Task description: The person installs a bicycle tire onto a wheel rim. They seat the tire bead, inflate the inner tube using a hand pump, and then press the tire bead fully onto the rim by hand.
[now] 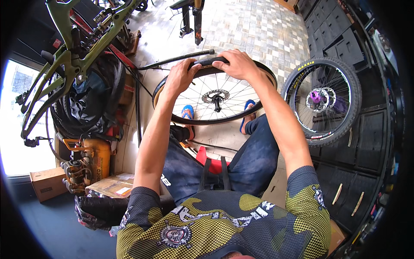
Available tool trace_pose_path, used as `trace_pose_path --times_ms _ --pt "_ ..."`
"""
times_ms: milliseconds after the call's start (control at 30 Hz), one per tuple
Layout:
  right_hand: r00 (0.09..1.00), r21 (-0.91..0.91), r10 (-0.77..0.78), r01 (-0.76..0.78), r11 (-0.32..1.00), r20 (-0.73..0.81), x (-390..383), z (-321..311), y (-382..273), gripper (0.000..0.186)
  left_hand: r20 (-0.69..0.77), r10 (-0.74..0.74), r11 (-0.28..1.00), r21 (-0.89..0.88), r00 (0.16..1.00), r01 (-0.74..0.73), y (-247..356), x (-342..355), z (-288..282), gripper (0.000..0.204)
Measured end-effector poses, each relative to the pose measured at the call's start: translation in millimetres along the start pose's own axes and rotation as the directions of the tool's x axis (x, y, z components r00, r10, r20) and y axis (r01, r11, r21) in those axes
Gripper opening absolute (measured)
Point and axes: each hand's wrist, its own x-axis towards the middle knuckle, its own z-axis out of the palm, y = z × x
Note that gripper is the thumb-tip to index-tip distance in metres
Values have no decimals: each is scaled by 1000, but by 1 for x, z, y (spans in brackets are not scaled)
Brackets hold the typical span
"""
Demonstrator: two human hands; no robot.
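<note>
A spoked bicycle wheel (pixel 217 100) with a disc brake rotor (pixel 209 94) at its hub lies tilted in front of my legs. Around its rim runs a black bicycle tire (pixel 208 61) with a tan strip along its side. My left hand (pixel 180 77) grips this tire at the far side, fingers over the outer edge and thumb on top. Just to the right, my right hand (pixel 238 64) is also closed over the tire, its thumb pointing toward the left one. A short stretch of tire shows between the two thumbs. The undersides of the fingers are hidden.
Another bicycle wheel (pixel 321 101) with a knobby tire leans against black drawers (pixel 366 138) at right. A green bike frame (pixel 82 56) hangs at upper left, above an orange compressor (pixel 98 157) and cardboard boxes (pixel 48 183). Beyond the wheel, a fork (pixel 197 23) hangs over the tiled floor.
</note>
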Motion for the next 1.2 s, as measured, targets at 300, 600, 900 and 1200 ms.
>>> trace_pose_path --times_ms 300,600,900,1200 --pt "973 58 170 -182 982 159 39 0 -15 50 15 -161 986 55 987 160 3 25 7 46" --pt "987 -123 160 -157 980 11 46 29 -14 39 86 -254 964 100 963 245 -8 45 19 41" --pt "999 1 14 -14 1000 -44 33 28 3 45 53 -178 984 37 983 176 -1 26 12 47" --pt "993 40 12 -17 999 113 9 5 -20 63 53 -133 989 -51 990 136 -16 -26 -16 50"
